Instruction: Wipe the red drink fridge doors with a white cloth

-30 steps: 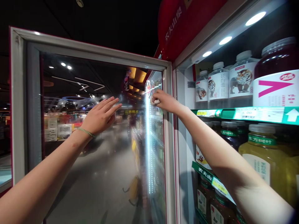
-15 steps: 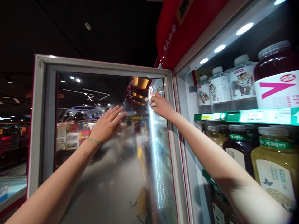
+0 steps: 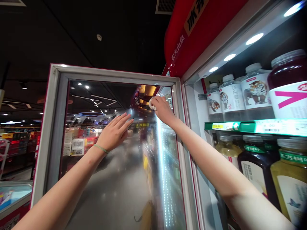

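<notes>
An open glass cooler door (image 3: pixel 55 127) with a pale frame stands in front of me. My left hand (image 3: pixel 115 132) lies flat on the glass with its fingers stretched out, a green band round the wrist. My right hand (image 3: pixel 161 108) is closed on a small white cloth (image 3: pixel 151 103) and presses it against the glass near the door's upper right corner.
The cooler's shelves at right hold white tiger-label bottles (image 3: pixel 255 89), a dark jar with a pink mark (image 3: pixel 289 86) and yellow and dark juice bottles (image 3: pixel 290 179). A red sign (image 3: pixel 192 28) tops the cooler. Shop aisles show through the glass.
My right hand with the cloth has moved up and slightly left along the glass. The left hand stays flat on the door. The view has tilted upward.
</notes>
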The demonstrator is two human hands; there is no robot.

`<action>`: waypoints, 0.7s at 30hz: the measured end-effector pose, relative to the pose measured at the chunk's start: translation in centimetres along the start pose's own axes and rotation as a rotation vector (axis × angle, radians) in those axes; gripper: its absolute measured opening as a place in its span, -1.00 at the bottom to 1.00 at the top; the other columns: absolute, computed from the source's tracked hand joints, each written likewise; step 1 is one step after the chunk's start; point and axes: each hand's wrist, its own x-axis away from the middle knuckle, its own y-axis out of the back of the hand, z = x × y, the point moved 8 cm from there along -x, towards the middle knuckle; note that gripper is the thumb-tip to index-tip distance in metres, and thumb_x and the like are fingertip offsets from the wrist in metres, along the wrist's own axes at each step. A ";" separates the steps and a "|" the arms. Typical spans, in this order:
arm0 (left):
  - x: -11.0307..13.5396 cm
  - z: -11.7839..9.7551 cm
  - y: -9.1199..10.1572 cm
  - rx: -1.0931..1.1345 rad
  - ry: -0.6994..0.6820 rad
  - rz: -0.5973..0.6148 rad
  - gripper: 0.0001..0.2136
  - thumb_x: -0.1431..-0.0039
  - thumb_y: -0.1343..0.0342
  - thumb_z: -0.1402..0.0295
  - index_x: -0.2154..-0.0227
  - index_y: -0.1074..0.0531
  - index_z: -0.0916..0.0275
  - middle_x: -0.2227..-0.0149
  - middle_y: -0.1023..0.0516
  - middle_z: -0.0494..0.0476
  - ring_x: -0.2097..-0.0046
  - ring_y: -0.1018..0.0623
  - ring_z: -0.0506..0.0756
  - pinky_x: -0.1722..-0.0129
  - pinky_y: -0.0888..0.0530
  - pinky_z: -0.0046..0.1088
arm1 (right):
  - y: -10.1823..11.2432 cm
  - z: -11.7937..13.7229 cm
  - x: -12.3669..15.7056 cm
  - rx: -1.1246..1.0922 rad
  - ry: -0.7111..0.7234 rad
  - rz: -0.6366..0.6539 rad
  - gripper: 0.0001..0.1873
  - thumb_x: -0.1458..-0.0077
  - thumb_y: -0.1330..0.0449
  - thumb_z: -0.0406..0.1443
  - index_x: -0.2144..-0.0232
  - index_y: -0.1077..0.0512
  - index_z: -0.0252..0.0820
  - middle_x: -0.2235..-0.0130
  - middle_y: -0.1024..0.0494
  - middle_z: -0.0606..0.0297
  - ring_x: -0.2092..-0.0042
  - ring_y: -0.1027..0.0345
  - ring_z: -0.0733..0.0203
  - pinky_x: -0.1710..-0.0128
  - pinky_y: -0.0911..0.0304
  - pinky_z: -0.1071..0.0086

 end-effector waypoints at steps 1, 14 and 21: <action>0.0 0.0 0.0 -0.001 0.001 0.000 -0.49 -0.33 0.02 0.48 -0.33 -0.27 0.16 -0.37 -0.34 0.22 -0.42 -0.28 0.22 -0.41 -0.32 0.00 | -0.2 0.5 0.2 -0.019 0.073 0.020 -0.59 0.00 0.00 -0.63 0.22 -0.38 -0.12 0.03 -0.45 0.12 0.05 -0.20 -0.01 0.08 -0.14 0.21; 0.0 -0.1 0.4 0.005 0.017 -0.004 -0.53 -0.31 0.01 0.50 -0.27 -0.33 0.21 -0.36 -0.36 0.25 -0.41 -0.30 0.22 -0.41 -0.32 -0.01 | -1.0 2.3 -2.0 -0.148 0.210 0.007 -0.57 0.03 -0.03 -0.64 0.26 -0.42 -0.08 0.05 -0.46 0.22 0.08 -0.15 0.05 0.08 -0.11 0.23; -0.2 -0.3 0.7 0.017 0.026 0.000 -0.54 -0.30 0.02 0.51 -0.24 -0.36 0.19 -0.34 -0.38 0.25 -0.40 -0.33 0.23 -0.39 -0.35 0.01 | -0.7 2.2 -2.8 -0.159 0.117 -0.025 -0.56 -0.01 0.01 -0.63 0.26 -0.46 -0.08 0.05 -0.47 0.21 0.04 -0.17 0.03 0.04 -0.14 0.21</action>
